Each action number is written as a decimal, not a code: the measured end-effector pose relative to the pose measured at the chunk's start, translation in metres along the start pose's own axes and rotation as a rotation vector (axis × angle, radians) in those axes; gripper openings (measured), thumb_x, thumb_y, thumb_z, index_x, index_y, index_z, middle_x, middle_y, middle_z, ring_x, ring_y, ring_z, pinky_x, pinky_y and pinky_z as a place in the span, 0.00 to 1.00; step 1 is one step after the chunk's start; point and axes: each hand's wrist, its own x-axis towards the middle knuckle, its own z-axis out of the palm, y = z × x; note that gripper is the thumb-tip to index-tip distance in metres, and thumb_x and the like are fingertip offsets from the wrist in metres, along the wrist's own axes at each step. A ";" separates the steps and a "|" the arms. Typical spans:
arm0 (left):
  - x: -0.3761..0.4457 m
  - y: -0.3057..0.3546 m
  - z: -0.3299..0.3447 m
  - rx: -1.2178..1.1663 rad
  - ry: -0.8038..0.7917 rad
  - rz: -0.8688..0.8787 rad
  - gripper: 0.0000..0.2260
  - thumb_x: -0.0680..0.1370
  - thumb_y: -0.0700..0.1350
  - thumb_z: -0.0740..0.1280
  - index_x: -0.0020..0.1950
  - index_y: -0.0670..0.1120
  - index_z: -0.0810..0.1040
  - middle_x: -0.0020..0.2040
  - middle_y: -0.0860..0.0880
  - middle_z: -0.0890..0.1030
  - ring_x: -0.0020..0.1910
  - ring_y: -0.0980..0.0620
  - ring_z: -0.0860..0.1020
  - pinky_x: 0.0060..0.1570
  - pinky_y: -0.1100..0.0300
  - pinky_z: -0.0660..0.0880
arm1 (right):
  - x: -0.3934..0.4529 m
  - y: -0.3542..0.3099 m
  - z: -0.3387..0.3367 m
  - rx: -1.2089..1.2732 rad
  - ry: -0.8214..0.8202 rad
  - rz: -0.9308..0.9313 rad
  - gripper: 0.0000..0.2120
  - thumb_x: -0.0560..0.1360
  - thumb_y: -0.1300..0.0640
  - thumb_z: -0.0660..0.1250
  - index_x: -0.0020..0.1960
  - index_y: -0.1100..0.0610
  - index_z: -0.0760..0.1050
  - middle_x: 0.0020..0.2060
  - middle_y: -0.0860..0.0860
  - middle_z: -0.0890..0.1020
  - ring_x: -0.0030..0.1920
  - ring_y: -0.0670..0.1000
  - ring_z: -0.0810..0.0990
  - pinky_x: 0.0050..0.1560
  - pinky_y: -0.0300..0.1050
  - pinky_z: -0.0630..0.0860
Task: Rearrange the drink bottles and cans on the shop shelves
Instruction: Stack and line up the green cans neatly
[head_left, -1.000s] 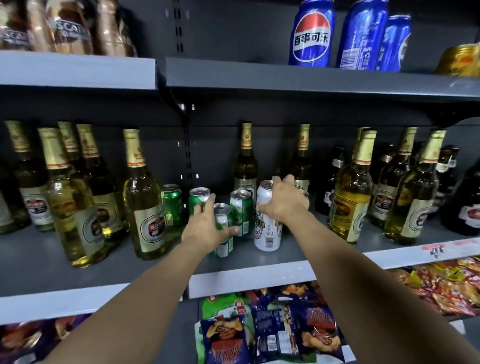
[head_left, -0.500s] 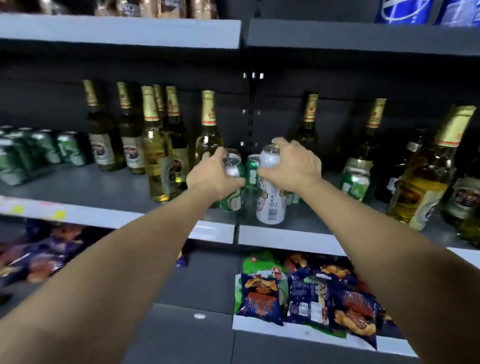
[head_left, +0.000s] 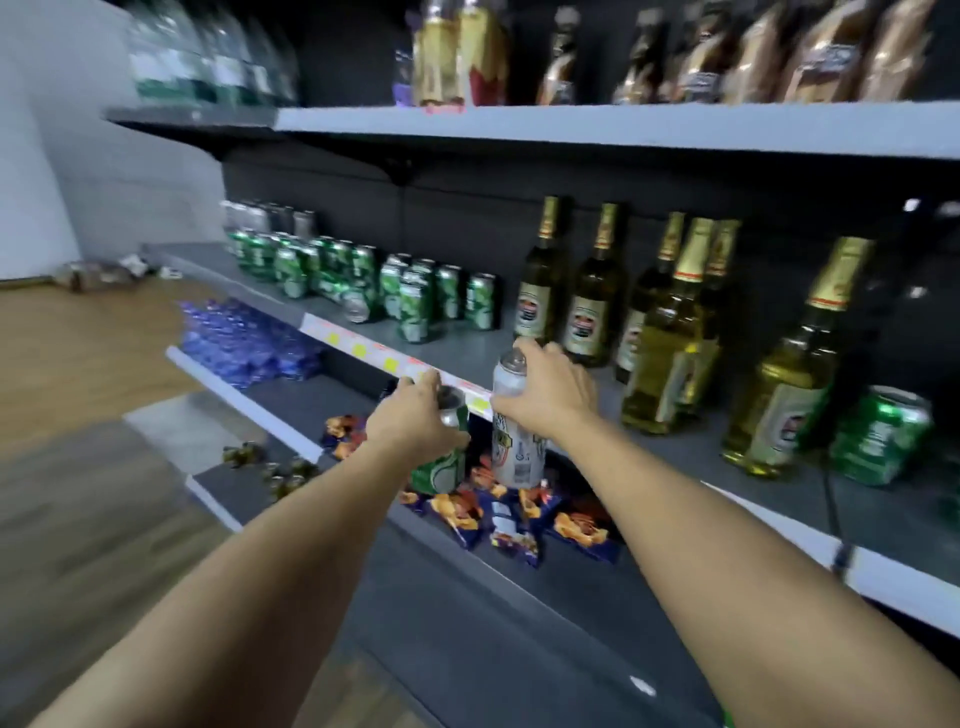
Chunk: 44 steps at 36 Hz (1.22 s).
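The tall white can (head_left: 514, 457) hangs in the air in front of the middle shelf (head_left: 685, 457), its base level with the shelf below; the right hand (head_left: 550, 395) grips it round the top, fingers curled over the rim. Just to its left, the green can (head_left: 441, 467) is held the same way by the left hand (head_left: 410, 421), whose fingers wrap round its upper part, the silver lid showing beside the thumb. The 2 cans are close together, nearly touching.

Behind them on the middle shelf, a cluster of green cans (head_left: 363, 280) stands at the left end, and a row of gold-necked beer bottles (head_left: 592, 291) stands upright to the right. A single green can (head_left: 878, 436) sits beside the nearest bottle at the far right. A white price strip with yellow stickers (head_left: 363, 348) runs along the shelf's front edge.

Below, snack packets (head_left: 498, 514) lie on the lower shelf, with blue packets (head_left: 244, 338) further left. The top shelf (head_left: 571, 124) carries blurred bottles. A wooden floor (head_left: 78, 353) lies at left.
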 end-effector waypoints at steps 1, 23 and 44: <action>0.003 -0.022 -0.006 -0.004 0.007 -0.020 0.29 0.68 0.56 0.73 0.62 0.49 0.66 0.57 0.46 0.72 0.52 0.43 0.76 0.46 0.51 0.75 | 0.008 -0.018 0.012 0.024 -0.022 -0.004 0.31 0.71 0.46 0.69 0.70 0.49 0.63 0.65 0.55 0.70 0.61 0.61 0.74 0.45 0.45 0.66; 0.131 -0.325 -0.093 -0.092 0.139 -0.259 0.22 0.67 0.49 0.73 0.57 0.48 0.69 0.55 0.46 0.73 0.51 0.42 0.76 0.47 0.52 0.76 | 0.193 -0.291 0.176 0.079 -0.141 -0.236 0.32 0.70 0.44 0.68 0.71 0.47 0.63 0.64 0.55 0.71 0.59 0.61 0.75 0.46 0.47 0.70; 0.397 -0.479 -0.167 -0.088 0.260 -0.223 0.29 0.67 0.50 0.73 0.63 0.48 0.65 0.58 0.46 0.76 0.53 0.44 0.76 0.47 0.54 0.74 | 0.479 -0.425 0.234 0.168 0.087 -0.267 0.35 0.69 0.38 0.70 0.72 0.48 0.63 0.64 0.53 0.73 0.60 0.58 0.75 0.50 0.47 0.72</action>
